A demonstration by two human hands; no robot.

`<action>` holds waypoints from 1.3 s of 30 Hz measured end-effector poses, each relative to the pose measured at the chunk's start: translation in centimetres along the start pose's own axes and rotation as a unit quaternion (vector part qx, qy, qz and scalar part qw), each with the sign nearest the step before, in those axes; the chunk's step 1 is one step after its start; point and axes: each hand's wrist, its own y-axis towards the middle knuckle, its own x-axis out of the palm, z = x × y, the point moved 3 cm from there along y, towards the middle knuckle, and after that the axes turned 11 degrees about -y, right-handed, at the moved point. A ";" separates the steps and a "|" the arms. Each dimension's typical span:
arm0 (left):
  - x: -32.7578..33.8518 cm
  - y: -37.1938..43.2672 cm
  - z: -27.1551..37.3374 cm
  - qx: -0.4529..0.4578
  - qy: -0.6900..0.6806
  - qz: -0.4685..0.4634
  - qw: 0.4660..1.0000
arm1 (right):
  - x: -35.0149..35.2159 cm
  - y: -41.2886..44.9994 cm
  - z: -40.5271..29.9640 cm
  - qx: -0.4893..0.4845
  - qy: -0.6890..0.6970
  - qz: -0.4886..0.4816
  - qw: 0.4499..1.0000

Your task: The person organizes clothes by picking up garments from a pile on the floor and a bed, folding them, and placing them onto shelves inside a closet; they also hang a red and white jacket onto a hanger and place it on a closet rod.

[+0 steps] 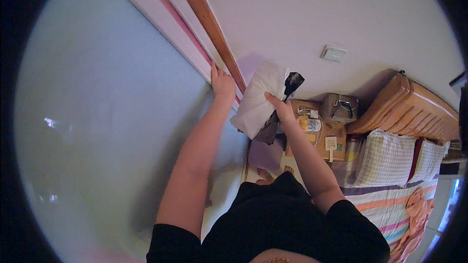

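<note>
My left hand [223, 84] rests with its fingers on the pink-striped edge [182, 25] of a large pale blue sliding door or panel [109, 91]. A wooden strip [208, 14] runs along the wall just beyond that edge. To the right, my right hand [283, 107] grips a bundle of white cloth or soft plastic [257, 96], its thumb lying on top. Dark, crumpled material [293, 82] sticks out of the bundle at its upper right and below the hand. The fingers under the bundle are hidden.
A wooden bedside table [334, 135] with cables, a hand fan [331, 144] and a patterned box [340, 107] stands beyond my right forearm. A purple stool or bin [266, 154] is beside it. Further right are a wooden headboard [406, 105], pillows [387, 158] and a striped bed. A switch [333, 53] is on the wall.
</note>
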 end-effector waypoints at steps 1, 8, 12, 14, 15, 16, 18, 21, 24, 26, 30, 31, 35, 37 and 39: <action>1.8 0.1 -0.7 -0.003 0.002 0.001 1.000 | 0.9 -0.7 0.0 0.001 -0.008 -0.018 1.000; 1.7 0.2 -0.5 -0.004 0.050 0.012 0.999 | 1.1 -2.3 -0.4 0.010 -0.022 -0.003 1.000; 1.2 -0.4 -0.9 -0.012 0.034 0.007 0.999 | 0.8 -2.2 0.2 0.017 -0.016 -0.037 0.999; 1.9 -0.5 -1.1 -0.016 0.029 0.019 0.999 | 0.6 -2.5 0.1 0.031 -0.047 -0.030 0.998; 1.8 -0.6 -1.1 -0.012 0.030 0.032 0.999 | 0.3 -2.1 0.3 0.033 -0.048 -0.032 0.998; 1.8 -0.7 -1.0 -0.015 0.030 0.030 0.999 | 0.0 -1.6 0.8 0.041 -0.044 -0.036 0.998; 2.1 -0.9 -1.1 -0.022 0.036 0.024 0.999 | -0.2 -1.3 1.0 0.050 -0.044 -0.044 0.997; 2.4 -2.1 -1.1 -0.018 0.043 0.032 0.998 | -0.1 -1.8 0.4 0.034 -0.048 -0.086 0.995; 2.2 -3.5 -0.7 -0.029 -0.017 0.011 0.999 | -0.3 -2.1 -0.2 0.036 -0.056 -0.107 0.992; 2.4 -4.7 -0.7 -0.034 -0.030 0.012 0.999 | -0.5 -1.6 0.2 0.048 -0.067 -0.101 0.992; 3.1 -8.2 -0.3 -0.012 -0.088 0.116 0.989 | -1.0 -0.6 0.9 0.056 -0.087 -0.114 0.988; 3.2 -9.1 0.0 -0.019 -0.089 0.111 0.990 | -0.8 -1.0 0.4 0.059 -0.085 -0.123 0.987; 3.2 -12.3 1.5 -0.064 -0.125 0.123 0.982 | -1.8 0.7 1.4 0.060 -0.111 -0.123 0.984; 3.6 -14.0 1.9 -0.085 -0.122 0.143 0.978 | -1.5 0.7 1.2 0.066 -0.107 -0.152 0.980; 4.8 -15.5 2.4 -0.086 -0.138 -0.001 0.987 | -1.2 0.7 1.2 0.072 -0.102 -0.180 0.976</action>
